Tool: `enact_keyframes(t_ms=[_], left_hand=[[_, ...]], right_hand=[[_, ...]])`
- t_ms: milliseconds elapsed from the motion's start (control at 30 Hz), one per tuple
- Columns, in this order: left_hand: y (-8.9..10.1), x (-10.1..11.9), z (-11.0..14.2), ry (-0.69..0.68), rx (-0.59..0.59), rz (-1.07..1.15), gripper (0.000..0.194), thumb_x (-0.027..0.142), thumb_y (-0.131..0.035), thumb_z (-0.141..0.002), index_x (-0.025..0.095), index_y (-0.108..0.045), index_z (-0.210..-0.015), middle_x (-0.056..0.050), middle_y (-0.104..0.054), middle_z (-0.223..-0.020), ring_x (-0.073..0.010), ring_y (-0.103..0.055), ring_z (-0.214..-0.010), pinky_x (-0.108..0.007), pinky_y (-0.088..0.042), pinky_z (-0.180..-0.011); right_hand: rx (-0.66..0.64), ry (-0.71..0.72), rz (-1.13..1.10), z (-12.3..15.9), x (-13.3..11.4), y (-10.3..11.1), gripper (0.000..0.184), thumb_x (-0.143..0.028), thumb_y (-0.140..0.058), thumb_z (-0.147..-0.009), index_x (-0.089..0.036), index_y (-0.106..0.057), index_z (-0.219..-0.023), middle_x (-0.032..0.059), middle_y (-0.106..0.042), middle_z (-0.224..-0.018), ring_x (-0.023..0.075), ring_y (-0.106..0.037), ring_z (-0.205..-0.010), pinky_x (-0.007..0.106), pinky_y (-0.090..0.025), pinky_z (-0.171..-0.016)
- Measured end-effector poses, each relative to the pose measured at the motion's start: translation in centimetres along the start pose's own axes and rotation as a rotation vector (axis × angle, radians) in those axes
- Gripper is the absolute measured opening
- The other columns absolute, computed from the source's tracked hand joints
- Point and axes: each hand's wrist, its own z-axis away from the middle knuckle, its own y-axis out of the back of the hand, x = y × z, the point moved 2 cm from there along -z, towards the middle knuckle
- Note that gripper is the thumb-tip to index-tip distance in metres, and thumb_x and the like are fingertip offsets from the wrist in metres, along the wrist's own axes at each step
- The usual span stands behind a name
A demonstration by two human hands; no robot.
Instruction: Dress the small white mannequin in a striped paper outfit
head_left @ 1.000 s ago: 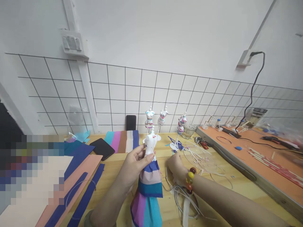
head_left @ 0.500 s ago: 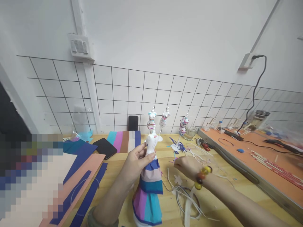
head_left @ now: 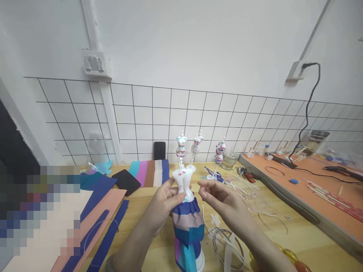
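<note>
My left hand [head_left: 164, 202] is wrapped round the waist of a small white mannequin [head_left: 180, 177], thumb in front. A tiered paper skirt [head_left: 188, 224] in blue, pale pink, teal and purple hangs from its waist. The skirt's lower part covers most of the stand; a white round base [head_left: 200, 260] shows at the bottom right. Just right of the torso, my right hand [head_left: 221, 198] is apart from it, thumb and forefinger drawn together. Whether something small sits between those fingertips, I cannot make out.
Several painted mannequins [head_left: 220, 152] stand behind, near a glass bowl [head_left: 229, 160]. Striped paper [head_left: 150, 173], a black phone [head_left: 126, 182] and blue paper strips [head_left: 109, 236] lie left. Wire coils [head_left: 217, 245] and a flower cutout [head_left: 215, 220] lie right, beside an orange board [head_left: 317, 200].
My right hand has come up from the table and moved left, close to the mannequin. The mannequin in my left hand has turned to show another side and sits slightly lower.
</note>
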Motion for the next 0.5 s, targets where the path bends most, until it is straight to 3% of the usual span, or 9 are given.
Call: enact_keyframes(t_ms=[100, 267, 500], left_hand=[[-0.1, 0.1, 0.0, -0.024, -0.026, 0.055, 0.056, 0.016, -0.060, -0.085, 0.020, -0.039, -0.137, -0.011, -0.068, -0.109, -0.0235, -0.062, -0.102, -0.034, -0.044, -0.086], [-0.5, 0.0, 0.0, -0.056, -0.050, 0.160, 0.068, 0.014, -0.058, -0.086, 0.030, -0.025, -0.144, -0.008, -0.060, -0.124, -0.0247, -0.052, -0.117, -0.036, -0.041, -0.095], [-0.1, -0.6, -0.5, -0.058, -0.008, 0.105, 0.069, 0.022, -0.067, -0.081, 0.032, -0.034, -0.140, -0.007, -0.047, -0.139, -0.0260, -0.044, -0.126, -0.033, -0.040, -0.097]], right_hand=[[0.011, 0.028, 0.023, -0.5, 0.1, -0.8, 0.037, -0.045, -0.063, -0.079, -0.020, -0.063, -0.105, 0.0063, -0.066, -0.091, 0.0200, -0.060, -0.083, 0.035, -0.048, -0.076], [-0.053, 0.042, 0.188, -0.8, 0.6, -1.5, 0.029, -0.039, -0.059, -0.082, -0.016, -0.068, -0.098, 0.0076, -0.066, -0.087, 0.0205, -0.058, -0.078, 0.034, -0.045, -0.069], [0.013, 0.131, 0.278, -0.4, 0.7, -1.8, 0.023, -0.028, -0.063, -0.079, -0.019, -0.068, -0.099, 0.0052, -0.068, -0.091, 0.0188, -0.057, -0.078, 0.033, -0.043, -0.072]])
